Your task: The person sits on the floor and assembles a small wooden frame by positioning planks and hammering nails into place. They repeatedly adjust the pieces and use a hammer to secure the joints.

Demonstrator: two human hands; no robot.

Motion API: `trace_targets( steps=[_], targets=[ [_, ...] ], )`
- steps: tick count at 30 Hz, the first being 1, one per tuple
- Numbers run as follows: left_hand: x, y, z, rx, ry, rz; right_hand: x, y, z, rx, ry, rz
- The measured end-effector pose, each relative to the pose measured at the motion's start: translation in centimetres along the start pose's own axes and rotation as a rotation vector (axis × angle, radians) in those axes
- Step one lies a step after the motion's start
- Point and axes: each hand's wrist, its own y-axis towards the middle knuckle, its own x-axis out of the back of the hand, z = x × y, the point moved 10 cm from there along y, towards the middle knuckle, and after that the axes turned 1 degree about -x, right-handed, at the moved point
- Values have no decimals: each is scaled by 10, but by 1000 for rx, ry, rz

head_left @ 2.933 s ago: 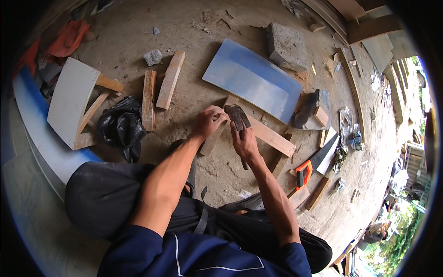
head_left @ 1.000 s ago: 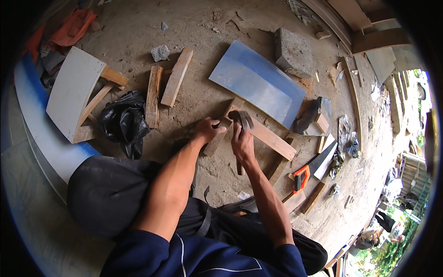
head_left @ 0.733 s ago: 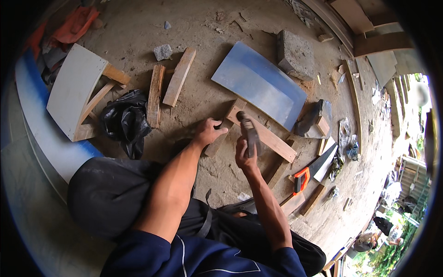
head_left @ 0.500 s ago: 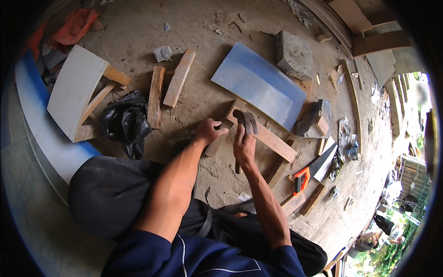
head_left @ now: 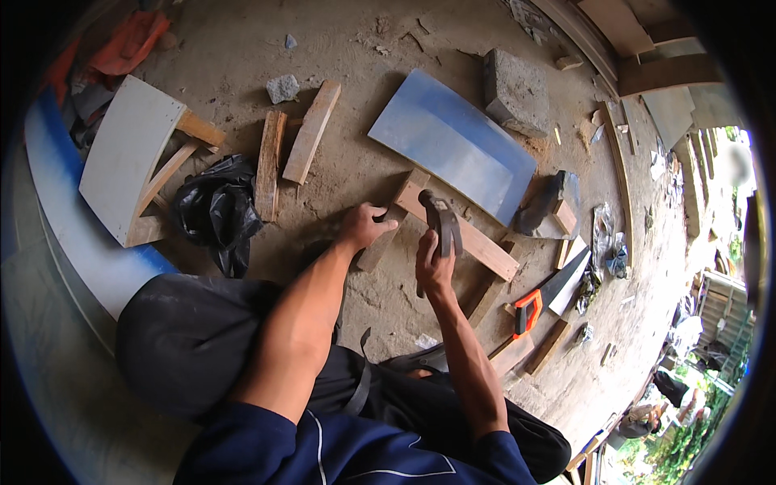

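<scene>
My right hand (head_left: 436, 263) is wrapped round the handle of a claw hammer (head_left: 440, 218). The hammer's head hovers over a light wooden board (head_left: 485, 249) on the ground. One end of that board lies across a shorter wooden piece (head_left: 380, 244), forming a corner. My left hand (head_left: 365, 226) is curled at the shorter piece, thumb and fingers gripping its side near the corner; the fingertips are partly hidden. Another wooden strip (head_left: 491, 295) runs under the board's far right end.
A blue-white panel (head_left: 453, 137) lies ahead, beside a concrete block (head_left: 517, 93). An orange-handled handsaw (head_left: 529, 314) rests at right. Two wooden pieces (head_left: 313, 133) and a black plastic bag (head_left: 217, 206) lie at left, near a white-topped wooden frame (head_left: 129, 158).
The hammer and my right hand have shifted slightly right and toward me, uncovering more of the board's corner end. My left hand stays at the shorter piece.
</scene>
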Motion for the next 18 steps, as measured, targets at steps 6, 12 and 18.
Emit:
trace_targets(
  steps=[6,12,18],
  targets=[
    [0,0,-3,22,97,-47,-28,-1,-33,-434,-119,237],
    [4,-3,-14,-37,-1,-13,9,4,36,116,3,-23],
    [-1,-1,-6,70,5,7,-26,8,-22,-342,-136,146]
  ],
)
